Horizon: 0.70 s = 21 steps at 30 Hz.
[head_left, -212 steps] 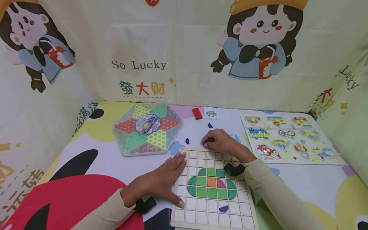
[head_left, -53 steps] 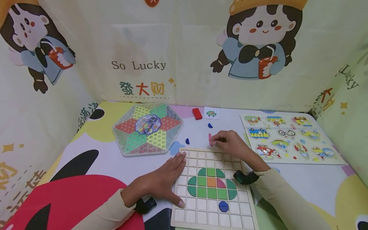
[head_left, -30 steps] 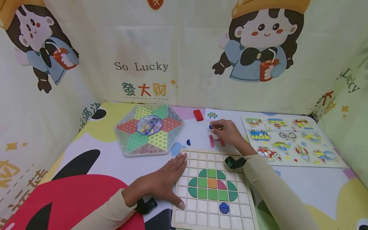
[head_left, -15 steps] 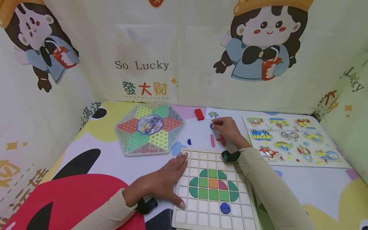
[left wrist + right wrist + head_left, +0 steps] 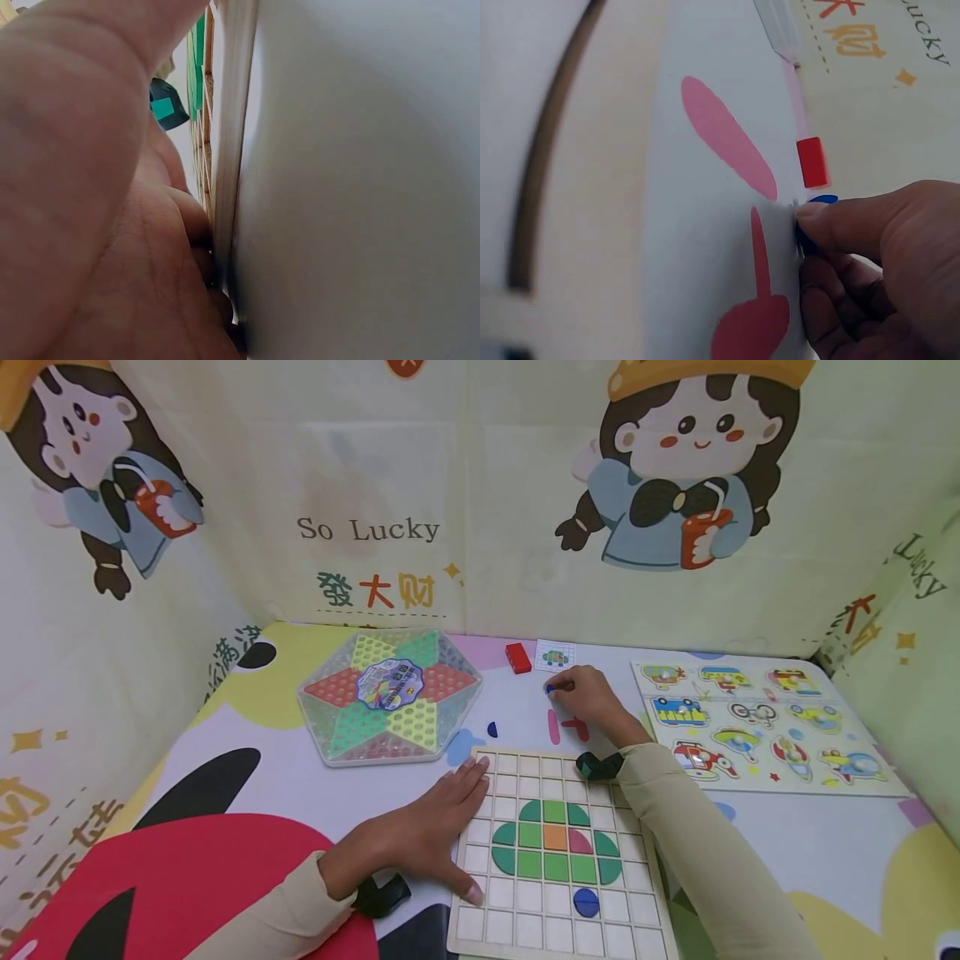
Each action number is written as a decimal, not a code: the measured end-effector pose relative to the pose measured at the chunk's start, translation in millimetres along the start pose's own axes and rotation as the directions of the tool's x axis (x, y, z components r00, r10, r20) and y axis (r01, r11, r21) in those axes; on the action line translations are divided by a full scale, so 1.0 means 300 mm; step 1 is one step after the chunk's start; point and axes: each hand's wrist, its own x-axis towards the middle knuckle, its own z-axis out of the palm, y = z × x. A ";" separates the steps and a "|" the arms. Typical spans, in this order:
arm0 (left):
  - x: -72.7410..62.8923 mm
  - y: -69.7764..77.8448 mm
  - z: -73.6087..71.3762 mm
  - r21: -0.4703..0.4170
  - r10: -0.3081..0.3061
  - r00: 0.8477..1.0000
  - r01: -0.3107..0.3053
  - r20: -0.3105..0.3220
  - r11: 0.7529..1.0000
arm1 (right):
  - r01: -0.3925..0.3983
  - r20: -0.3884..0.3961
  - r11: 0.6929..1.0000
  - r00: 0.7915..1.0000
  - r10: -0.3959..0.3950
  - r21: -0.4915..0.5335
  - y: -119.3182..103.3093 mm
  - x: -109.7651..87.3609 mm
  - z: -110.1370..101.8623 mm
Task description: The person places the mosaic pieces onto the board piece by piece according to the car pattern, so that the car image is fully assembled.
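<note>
In the head view my left hand (image 5: 431, 831) rests with spread, straight fingers along the left edge of the wooden grid board (image 5: 461, 935). The left wrist view shows its palm and fingers against the board's side. Green, orange and pink tiles (image 5: 555, 835) fill the board's middle cells, and two blue half-circle tiles (image 5: 587, 902) form a disc below them. Beyond the board's far edge, my right hand (image 5: 592, 697) pinches a blue half-circle tile (image 5: 824, 199) between thumb and fingers, close to the table. Another blue half-circle tile (image 5: 492, 728) lies left of it.
Behind the right hand are a small red block (image 5: 517, 658) and a picture card (image 5: 555, 656). A hexagonal Chinese checkers set (image 5: 322, 735) lies at back left. On the right is a vehicle puzzle board (image 5: 757, 760). A printed cloth wall stands behind the table.
A second blue half-circle has joined the first on the board since the oldest frame. My right hand has moved away to the far blue tile and pinches it. The left hand stays put.
</note>
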 end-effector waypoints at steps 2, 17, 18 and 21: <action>0.000 -0.001 0.000 0.002 0.003 1.000 -0.003 -0.002 1.000 | 0.022 -0.005 1.000 1.000 -0.022 0.005 0.002 -0.007 -0.004; 0.002 0.000 -0.001 0.008 -0.002 1.000 0.002 0.001 1.000 | 0.091 0.135 0.992 0.986 -0.103 0.088 -0.005 -0.088 -0.047; 0.002 0.000 -0.001 0.008 -0.004 1.000 0.004 0.002 1.000 | 0.093 0.143 0.991 0.984 -0.106 0.092 -0.006 -0.094 -0.048; 0.003 0.002 -0.002 0.003 -0.007 1.000 0.007 0.005 1.000 | 0.103 0.144 0.990 0.983 -0.116 0.093 -0.013 -0.115 -0.049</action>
